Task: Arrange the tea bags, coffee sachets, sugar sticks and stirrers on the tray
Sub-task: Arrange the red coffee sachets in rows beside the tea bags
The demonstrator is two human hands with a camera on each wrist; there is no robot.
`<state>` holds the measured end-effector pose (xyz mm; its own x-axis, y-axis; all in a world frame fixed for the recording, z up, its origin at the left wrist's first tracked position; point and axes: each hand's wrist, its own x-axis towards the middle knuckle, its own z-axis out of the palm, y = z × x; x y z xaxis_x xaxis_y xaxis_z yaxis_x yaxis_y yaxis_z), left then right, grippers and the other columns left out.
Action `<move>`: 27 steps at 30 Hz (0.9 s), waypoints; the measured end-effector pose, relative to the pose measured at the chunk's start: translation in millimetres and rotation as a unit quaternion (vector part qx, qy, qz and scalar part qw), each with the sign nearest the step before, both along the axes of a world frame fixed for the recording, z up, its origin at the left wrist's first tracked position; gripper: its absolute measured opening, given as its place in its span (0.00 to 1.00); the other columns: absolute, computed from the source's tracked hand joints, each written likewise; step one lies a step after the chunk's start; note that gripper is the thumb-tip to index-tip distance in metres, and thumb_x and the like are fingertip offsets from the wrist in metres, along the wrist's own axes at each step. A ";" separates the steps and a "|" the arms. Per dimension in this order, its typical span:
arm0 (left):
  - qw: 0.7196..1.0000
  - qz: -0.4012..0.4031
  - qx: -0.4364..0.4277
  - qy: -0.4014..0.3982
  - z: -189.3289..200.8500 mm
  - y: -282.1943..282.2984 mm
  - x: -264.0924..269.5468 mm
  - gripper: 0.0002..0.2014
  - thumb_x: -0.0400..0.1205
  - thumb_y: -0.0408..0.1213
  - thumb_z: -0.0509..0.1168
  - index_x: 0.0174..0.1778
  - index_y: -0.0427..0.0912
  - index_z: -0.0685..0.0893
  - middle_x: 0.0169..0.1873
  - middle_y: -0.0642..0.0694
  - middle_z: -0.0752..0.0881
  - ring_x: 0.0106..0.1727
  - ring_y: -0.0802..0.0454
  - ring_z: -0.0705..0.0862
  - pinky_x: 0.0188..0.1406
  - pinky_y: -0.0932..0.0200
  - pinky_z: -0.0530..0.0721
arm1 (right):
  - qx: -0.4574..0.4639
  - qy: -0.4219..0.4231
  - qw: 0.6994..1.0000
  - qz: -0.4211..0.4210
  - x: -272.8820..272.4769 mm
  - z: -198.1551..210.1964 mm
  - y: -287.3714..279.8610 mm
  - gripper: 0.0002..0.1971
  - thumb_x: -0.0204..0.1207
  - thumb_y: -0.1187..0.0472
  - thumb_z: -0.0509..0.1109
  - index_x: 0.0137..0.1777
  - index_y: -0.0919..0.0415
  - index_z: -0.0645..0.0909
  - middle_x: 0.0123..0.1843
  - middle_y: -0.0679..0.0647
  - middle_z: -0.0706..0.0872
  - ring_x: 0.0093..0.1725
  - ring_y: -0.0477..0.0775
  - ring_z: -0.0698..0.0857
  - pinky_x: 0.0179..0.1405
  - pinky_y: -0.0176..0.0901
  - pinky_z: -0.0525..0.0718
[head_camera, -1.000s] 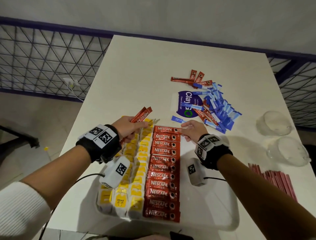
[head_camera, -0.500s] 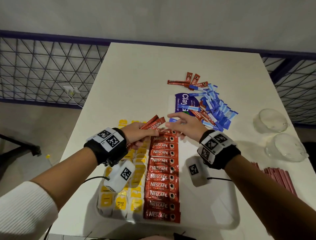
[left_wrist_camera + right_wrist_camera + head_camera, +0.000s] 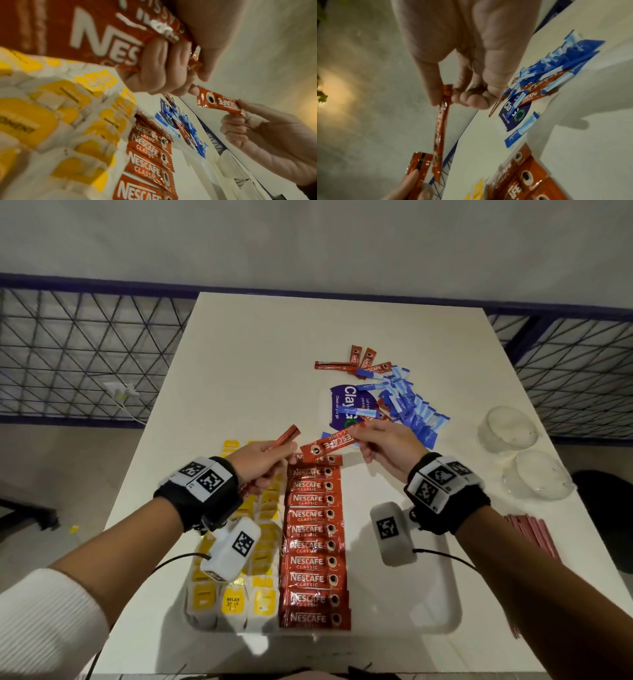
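Mid-frame, my right hand (image 3: 383, 448) pinches one glossy foil coffee sachet (image 3: 329, 442); my left hand (image 3: 263, 462) grips a crinkled bundle of sachets (image 3: 286, 437) above the flat white tray (image 3: 442, 604).

Left hand (image 3: 164, 65): fingers curled round a bundle of red coffee sachets (image 3: 96, 35). Right hand (image 3: 267, 136): pinched one single sachet (image 3: 217, 102) by its end, held above the worktop (image 3: 187, 189). Below: yellow tea bags (image 3: 51, 121) beside a column of laid sachets (image 3: 149, 155); blue sugar sticks (image 3: 188, 125) heaped beyond.
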<state>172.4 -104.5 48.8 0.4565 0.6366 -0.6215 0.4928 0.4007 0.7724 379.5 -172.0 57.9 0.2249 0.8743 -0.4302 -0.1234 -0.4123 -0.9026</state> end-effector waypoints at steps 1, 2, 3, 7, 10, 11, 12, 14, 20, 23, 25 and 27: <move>1.000 0.009 0.003 0.001 0.8 0.9 0.2 0.18 0.83 0.53 0.56 0.37 0.45 0.79 0.22 0.51 0.67 0.13 0.59 0.60 0.14 0.71 0.58 | 0.004 0.025 1.000 -0.008 0.1 1.0 0.3 0.04 0.76 0.69 0.68 0.39 0.65 0.80 0.30 0.54 0.77 0.29 0.48 0.74 0.31 0.35 0.74; 1.000 0.014 0.001 0.000 2.3 1.4 1.0 0.19 0.83 0.56 0.55 0.37 0.45 0.79 0.21 0.51 0.67 0.13 0.59 0.60 0.15 0.71 0.58 | 0.009 0.043 0.999 -0.012 -1.6 2.8 1.2 0.05 0.76 0.69 0.67 0.38 0.65 0.81 0.32 0.54 0.79 0.31 0.48 0.76 0.33 0.36 0.76; 1.000 0.014 -0.002 -0.002 3.8 1.5 2.4 0.21 0.83 0.58 0.54 0.37 0.45 0.79 0.20 0.52 0.66 0.13 0.59 0.60 0.15 0.71 0.58 | 0.012 0.053 0.998 -0.010 -4.2 4.3 2.8 0.06 0.76 0.70 0.66 0.38 0.65 0.81 0.34 0.55 0.82 0.33 0.48 0.80 0.35 0.36 0.79; 0.999 0.017 0.004 -0.028 7.4 -0.5 9.6 0.21 0.82 0.58 0.55 0.39 0.45 0.80 0.15 0.55 0.67 0.13 0.59 0.60 0.14 0.71 0.58 | -0.011 0.049 0.999 0.020 -21.7 2.9 12.9 0.05 0.76 0.67 0.68 0.50 0.67 0.79 0.44 0.59 0.86 0.43 0.53 0.86 0.40 0.37 0.87; 0.998 0.030 0.030 -0.039 6.7 -1.4 11.0 0.16 0.80 0.55 0.61 0.40 0.46 0.80 0.15 0.56 0.68 0.14 0.59 0.61 0.14 0.70 0.60 | -0.025 -0.057 0.992 0.113 -36.5 -1.0 16.5 0.08 0.75 0.63 0.71 0.52 0.58 0.79 0.43 0.58 0.87 0.43 0.52 0.86 0.47 0.41 0.86; 0.998 0.027 0.038 -0.034 6.7 -1.1 10.4 0.14 0.79 0.54 0.63 0.39 0.47 0.80 0.16 0.56 0.68 0.14 0.59 0.62 0.14 0.69 0.60 | -0.016 -0.092 0.986 0.140 -41.0 -1.2 16.2 0.08 0.75 0.62 0.71 0.53 0.55 0.78 0.41 0.56 0.88 0.41 0.49 0.86 0.47 0.42 0.85; 0.998 0.022 0.045 -0.028 6.0 -0.1 9.3 0.12 0.78 0.53 0.66 0.36 0.48 0.79 0.16 0.56 0.69 0.15 0.59 0.62 0.14 0.68 0.61 | -0.005 -0.113 0.981 0.155 -45.1 -1.8 16.0 0.11 0.75 0.62 0.71 0.55 0.54 0.77 0.38 0.54 0.87 0.37 0.46 0.86 0.44 0.40 0.84; 0.998 0.014 0.052 -0.026 4.6 2.5 6.6 0.12 0.78 0.48 0.68 0.33 0.47 0.77 0.18 0.54 0.69 0.16 0.58 0.62 0.15 0.67 0.60 | 0.004 -0.125 0.980 0.157 -51.3 -1.8 15.7 0.18 0.74 0.63 0.72 0.62 0.54 0.72 0.34 0.51 0.85 0.31 0.44 0.83 0.38 0.36 0.81; 0.994 0.085 0.053 -0.043 -1.6 7.1 1.4 0.12 0.82 0.42 0.65 0.33 0.46 0.74 0.22 0.51 0.68 0.15 0.59 0.61 0.13 0.70 0.59 | -0.068 -0.079 0.977 0.184 -52.7 -8.7 14.2 0.16 0.70 0.56 0.76 0.54 0.53 0.75 0.47 0.59 0.89 0.46 0.57 0.89 0.52 0.48 0.86; 0.990 0.121 0.056 -0.039 -4.1 12.3 -2.9 0.12 0.82 0.41 0.64 0.32 0.46 0.73 0.23 0.51 0.67 0.14 0.59 0.60 0.13 0.71 0.58 | -0.076 -0.035 0.979 0.188 -45.9 -9.6 9.9 0.04 0.77 0.61 0.69 0.46 0.57 0.75 0.38 0.60 0.87 0.31 0.49 0.87 0.39 0.41 0.87; 0.993 0.104 0.059 -0.020 -6.7 15.3 -5.9 0.11 0.82 0.39 0.64 0.34 0.45 0.74 0.22 0.50 0.66 0.14 0.59 0.60 0.13 0.71 0.58 | -0.077 -0.023 0.984 0.159 -37.1 -10.5 8.7 0.02 0.79 0.64 0.66 0.45 0.60 0.76 0.34 0.59 0.86 0.24 0.45 0.83 0.31 0.35 0.85; 0.996 0.066 0.064 0.013 -9.6 16.5 -6.4 0.09 0.82 0.39 0.64 0.36 0.45 0.77 0.21 0.50 0.66 0.14 0.58 0.60 0.13 0.70 0.58 | -0.084 0.002 0.989 0.124 -26.6 -13.4 8.0 0.00 0.78 0.66 0.66 0.46 0.62 0.77 0.34 0.60 0.86 0.24 0.45 0.83 0.29 0.33 0.85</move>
<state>166.0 -88.0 39.1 0.3487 0.7644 -0.5423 0.4629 0.3627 0.8088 352.9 -164.0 44.5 0.0107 0.8180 -0.5752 -0.0022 -0.5752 -0.8180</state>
